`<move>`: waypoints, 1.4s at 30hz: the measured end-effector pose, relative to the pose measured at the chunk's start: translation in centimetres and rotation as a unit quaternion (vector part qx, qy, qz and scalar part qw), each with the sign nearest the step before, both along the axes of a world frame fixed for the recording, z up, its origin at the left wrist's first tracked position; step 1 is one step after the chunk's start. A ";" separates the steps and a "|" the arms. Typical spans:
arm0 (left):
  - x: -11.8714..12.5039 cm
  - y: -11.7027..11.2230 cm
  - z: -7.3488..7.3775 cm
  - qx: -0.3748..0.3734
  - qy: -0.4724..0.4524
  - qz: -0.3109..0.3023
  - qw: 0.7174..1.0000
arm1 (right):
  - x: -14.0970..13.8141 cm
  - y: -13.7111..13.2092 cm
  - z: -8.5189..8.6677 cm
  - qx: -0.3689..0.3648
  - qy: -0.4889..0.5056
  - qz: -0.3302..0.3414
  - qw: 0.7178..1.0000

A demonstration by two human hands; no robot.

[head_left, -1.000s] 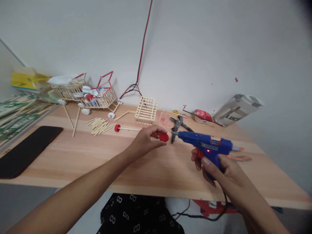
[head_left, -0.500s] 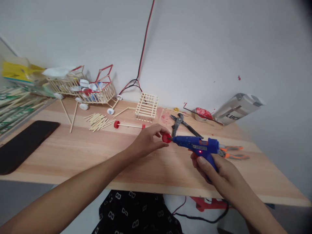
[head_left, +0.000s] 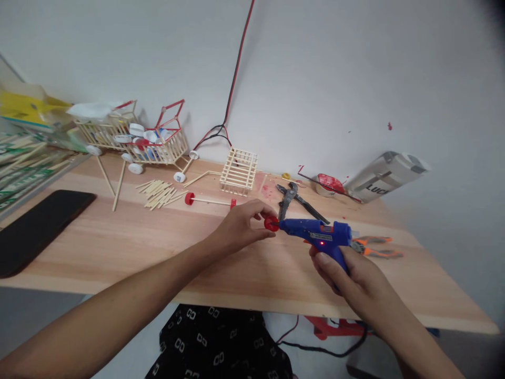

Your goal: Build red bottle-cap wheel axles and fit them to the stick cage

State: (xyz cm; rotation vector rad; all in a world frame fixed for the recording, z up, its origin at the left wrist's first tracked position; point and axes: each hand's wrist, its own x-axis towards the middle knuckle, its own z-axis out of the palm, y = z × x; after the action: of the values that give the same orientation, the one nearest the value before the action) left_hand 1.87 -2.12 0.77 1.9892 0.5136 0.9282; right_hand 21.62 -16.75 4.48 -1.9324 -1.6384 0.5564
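My left hand (head_left: 239, 227) pinches a red bottle cap (head_left: 271, 223) just above the wooden table (head_left: 158, 247). My right hand (head_left: 351, 273) grips the handle of a blue hot glue gun (head_left: 317, 234), whose red light is on. The gun's nozzle touches the cap's open face. Behind my left hand lies a thin stick axle with red caps (head_left: 209, 200) on its ends.
Grey pliers (head_left: 290, 197) and orange-handled pliers (head_left: 374, 247) lie by the gun. A small stick cage (head_left: 239, 171), loose sticks (head_left: 158, 192) and a stick cart with caps (head_left: 145, 145) stand further back. A black phone (head_left: 37, 229) lies at left, a grey box (head_left: 384, 173) at right.
My right hand moved the glue gun leftward until its nozzle met the red cap in my left hand. The view shifted slightly.
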 end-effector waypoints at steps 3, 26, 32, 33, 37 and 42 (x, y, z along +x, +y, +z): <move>0.0 -0.1 0.1 0.003 0.006 0.004 1.000 | -0.1 0.0 0.2 -0.006 -0.015 0.000 1.000; 0.1 -0.1 -0.1 0.026 0.021 0.015 0.999 | -0.8 0.4 1.5 0.028 -0.094 0.020 0.995; 0.1 -0.1 -0.2 0.031 0.017 0.018 0.999 | -0.8 0.4 1.4 0.030 -0.098 0.021 0.994; 0.1 0.0 -0.2 0.031 0.016 0.017 0.999 | -0.8 0.4 1.4 0.032 -0.099 0.020 0.994; 0.0 0.0 -0.2 0.032 0.017 0.013 0.999 | -0.8 0.4 1.5 0.034 -0.101 0.023 0.994; 0.1 0.0 -0.1 0.029 0.021 0.012 0.999 | -0.9 0.4 1.7 0.034 -0.100 0.027 0.994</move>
State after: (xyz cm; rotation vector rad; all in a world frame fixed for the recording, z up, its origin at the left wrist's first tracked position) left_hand 1.95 -2.14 0.65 2.0632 0.5401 0.9277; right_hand 20.76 -16.33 6.20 -1.9503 -1.8143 0.3306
